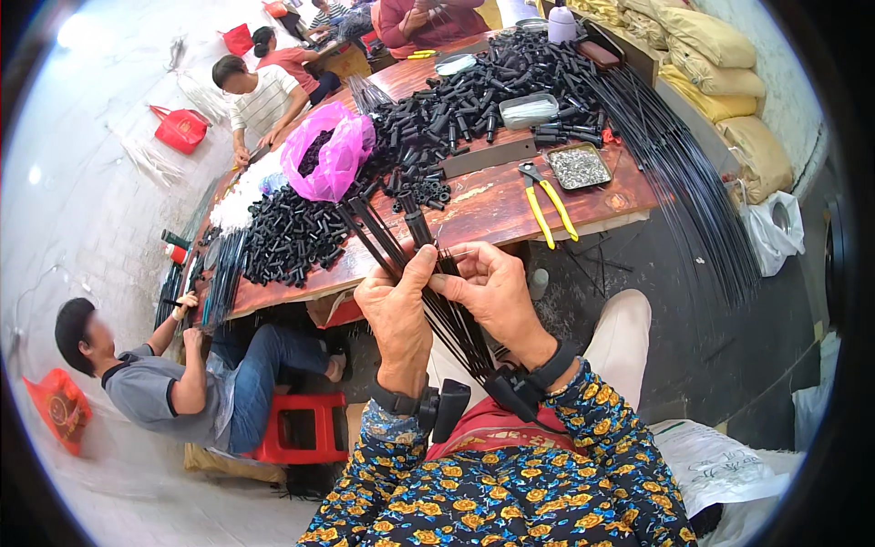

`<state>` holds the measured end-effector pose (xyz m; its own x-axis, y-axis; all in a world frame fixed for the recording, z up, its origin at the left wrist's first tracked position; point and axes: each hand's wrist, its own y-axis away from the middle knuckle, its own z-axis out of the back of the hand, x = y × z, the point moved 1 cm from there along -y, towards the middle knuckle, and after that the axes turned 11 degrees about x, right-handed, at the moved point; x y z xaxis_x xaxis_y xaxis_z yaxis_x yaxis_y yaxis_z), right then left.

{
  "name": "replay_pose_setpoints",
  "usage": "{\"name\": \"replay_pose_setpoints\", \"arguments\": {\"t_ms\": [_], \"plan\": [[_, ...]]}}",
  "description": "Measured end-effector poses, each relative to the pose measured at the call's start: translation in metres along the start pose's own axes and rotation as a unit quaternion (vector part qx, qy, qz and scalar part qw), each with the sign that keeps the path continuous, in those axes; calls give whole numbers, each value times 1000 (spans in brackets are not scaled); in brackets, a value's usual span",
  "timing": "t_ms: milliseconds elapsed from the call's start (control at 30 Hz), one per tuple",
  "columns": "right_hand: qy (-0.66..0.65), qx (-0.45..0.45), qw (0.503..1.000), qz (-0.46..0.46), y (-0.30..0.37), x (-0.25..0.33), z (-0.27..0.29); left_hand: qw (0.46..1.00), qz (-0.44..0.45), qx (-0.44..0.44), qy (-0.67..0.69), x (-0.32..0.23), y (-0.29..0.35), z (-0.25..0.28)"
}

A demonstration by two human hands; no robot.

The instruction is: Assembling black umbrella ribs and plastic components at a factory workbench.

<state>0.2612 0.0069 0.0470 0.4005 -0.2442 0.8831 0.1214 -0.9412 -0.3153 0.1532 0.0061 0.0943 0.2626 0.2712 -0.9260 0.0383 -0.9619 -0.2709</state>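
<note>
Above my lap, my left hand [396,310] is closed round a bundle of thin black rods [467,339]. The rods slant from the table edge down toward my waist. A thicker black tube [417,224] stands up out of the bundle past my left thumb. Close against it, my right hand [497,287] has thumb and fingers pinched together at the tube's lower end. A thin, pale sliver shows by those fingertips, too small to name. Part of the bundle is hidden behind both hands.
The wooden table [492,187] bears heaps of black tubular parts [292,237], a pink plastic bag [333,150], yellow-handled pliers [550,205] and a tray of small metal pieces [580,168]. Long black rods [693,201] overhang its right side. A co-worker [173,383] sits at left by a red stool [301,428].
</note>
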Motion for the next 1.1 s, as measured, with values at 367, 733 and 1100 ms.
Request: {"name": "replay_pose_setpoints", "arguments": {"t_ms": [367,733,1100], "plan": [[-10,49,998,-41,-2,16,8,991,47,33,120,11,-4,9],[-126,83,984,-96,-2,18,12,989,45,61,128,18,-4,17],[-25,19,997,-68,5,12,-8,992,64,85,62,-2,2,16]]}}
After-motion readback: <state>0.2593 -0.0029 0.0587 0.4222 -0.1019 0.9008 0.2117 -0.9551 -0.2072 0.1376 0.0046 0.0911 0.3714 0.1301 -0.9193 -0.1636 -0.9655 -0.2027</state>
